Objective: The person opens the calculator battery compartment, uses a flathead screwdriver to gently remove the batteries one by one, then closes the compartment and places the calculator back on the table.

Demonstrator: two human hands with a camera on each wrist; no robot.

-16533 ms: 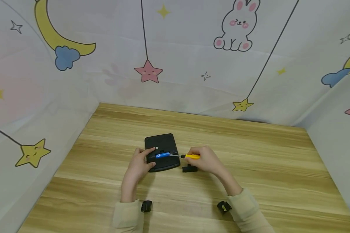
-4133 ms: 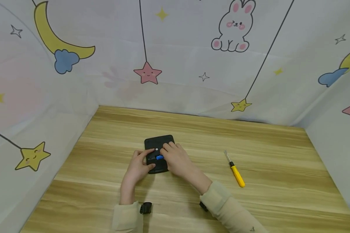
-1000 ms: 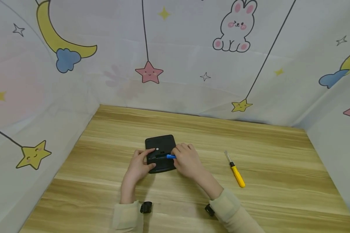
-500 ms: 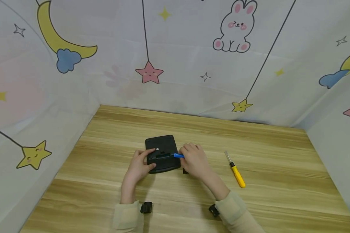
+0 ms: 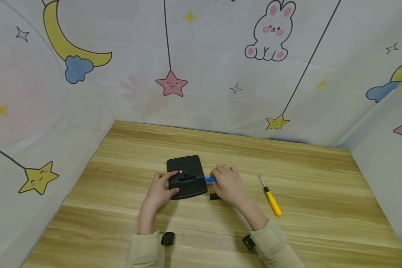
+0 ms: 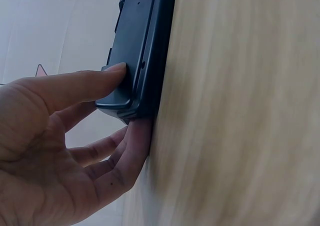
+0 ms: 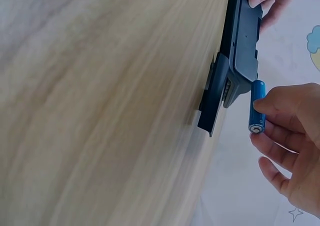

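A flat black device like a calculator point(image 5: 189, 163) lies with its back up, its battery slot bare. My left hand point(image 5: 157, 191) grips its left side; in the left wrist view the thumb presses on the device point(image 6: 135, 41) while other fingers lie at its edge. Just off the device's right side, my right hand point(image 5: 228, 184) pinches a blue battery point(image 5: 210, 179) between thumb and fingers. The right wrist view shows that battery point(image 7: 257, 103) raised above the tabletop. Beneath the right hand lies a small black battery cover point(image 5: 215, 196), partly hidden.
A yellow-handled screwdriver point(image 5: 270, 195) lies on the wooden table point(image 5: 305, 178) to the right of my right hand. Printed cloth walls point(image 5: 214, 104) stand at the back and both sides. A black wrist mount point(image 5: 168, 238) sits beside each sleeve.
The screwdriver, earlier in my right hand at the battery, now lies on the table. The battery has come out of its slot and moved right with my right hand. The left hand keeps its place.
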